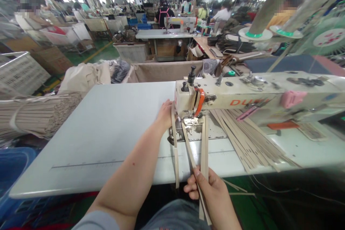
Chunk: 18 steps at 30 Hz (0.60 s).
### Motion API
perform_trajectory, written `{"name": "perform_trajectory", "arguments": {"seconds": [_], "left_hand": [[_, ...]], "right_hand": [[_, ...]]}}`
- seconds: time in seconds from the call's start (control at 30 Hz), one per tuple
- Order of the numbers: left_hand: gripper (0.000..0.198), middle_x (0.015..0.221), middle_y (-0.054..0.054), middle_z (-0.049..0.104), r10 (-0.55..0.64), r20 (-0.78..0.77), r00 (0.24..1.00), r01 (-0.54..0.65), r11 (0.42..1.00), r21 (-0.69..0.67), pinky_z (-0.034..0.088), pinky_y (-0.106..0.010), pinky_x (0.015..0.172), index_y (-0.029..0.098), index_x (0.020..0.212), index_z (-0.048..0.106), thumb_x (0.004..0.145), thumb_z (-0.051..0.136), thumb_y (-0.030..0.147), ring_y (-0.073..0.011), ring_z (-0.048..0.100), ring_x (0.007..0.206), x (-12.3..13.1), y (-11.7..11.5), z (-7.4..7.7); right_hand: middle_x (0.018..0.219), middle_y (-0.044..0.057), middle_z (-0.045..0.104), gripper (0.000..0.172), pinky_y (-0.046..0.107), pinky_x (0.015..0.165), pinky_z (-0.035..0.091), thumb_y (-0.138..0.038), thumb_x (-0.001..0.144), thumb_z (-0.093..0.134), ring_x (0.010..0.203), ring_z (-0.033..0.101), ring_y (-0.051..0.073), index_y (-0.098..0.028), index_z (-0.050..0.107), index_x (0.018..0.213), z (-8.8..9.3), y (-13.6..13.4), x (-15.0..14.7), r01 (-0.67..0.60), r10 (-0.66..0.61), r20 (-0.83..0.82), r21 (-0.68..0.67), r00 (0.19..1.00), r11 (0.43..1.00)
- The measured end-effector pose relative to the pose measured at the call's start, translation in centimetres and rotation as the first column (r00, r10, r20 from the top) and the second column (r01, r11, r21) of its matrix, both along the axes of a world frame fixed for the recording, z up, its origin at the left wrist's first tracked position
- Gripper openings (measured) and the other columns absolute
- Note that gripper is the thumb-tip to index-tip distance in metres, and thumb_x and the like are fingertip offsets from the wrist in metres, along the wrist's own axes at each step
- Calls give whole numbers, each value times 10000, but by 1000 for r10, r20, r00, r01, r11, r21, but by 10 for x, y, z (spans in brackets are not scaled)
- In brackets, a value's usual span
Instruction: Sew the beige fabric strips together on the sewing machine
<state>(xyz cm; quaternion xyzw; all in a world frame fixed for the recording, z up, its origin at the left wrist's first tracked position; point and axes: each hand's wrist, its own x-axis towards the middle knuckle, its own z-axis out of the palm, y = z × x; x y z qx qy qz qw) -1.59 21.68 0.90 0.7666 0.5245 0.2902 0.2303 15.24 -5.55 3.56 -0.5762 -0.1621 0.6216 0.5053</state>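
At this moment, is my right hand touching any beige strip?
Touching. The head view shows the right hand pinching a beige strip between thumb and fingers.

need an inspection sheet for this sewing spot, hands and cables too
Surface: pale table, ruler marks along its near edge
Job's things: sewing machine; thin strip leading toward its needle area
Clutter: fanned strips, partly beneath the machine arm
Hands: left hand beside the machine head, fingers partly hidden; right hand pinching the thin strip
Cables: nothing seen for certain
Surroundings: tied bundle and blue basket at left; people beyond
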Motion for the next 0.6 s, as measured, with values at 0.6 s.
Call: {"name": "perform_trajectory", "arguments": {"seconds": [0.6], "left_hand": [[1001, 1664, -184, 636, -128, -136, 982, 119, 990, -75, 414, -734, 1373, 217, 1467, 759, 544, 1091, 419, -552, 500, 1619, -6, -14, 7]], "right_hand": [[704, 25, 794, 621, 235, 558, 522, -771, 788, 981, 575, 724, 153, -187, 868, 966, -1, -33, 24, -91, 91, -4, -9, 996, 996]]}}
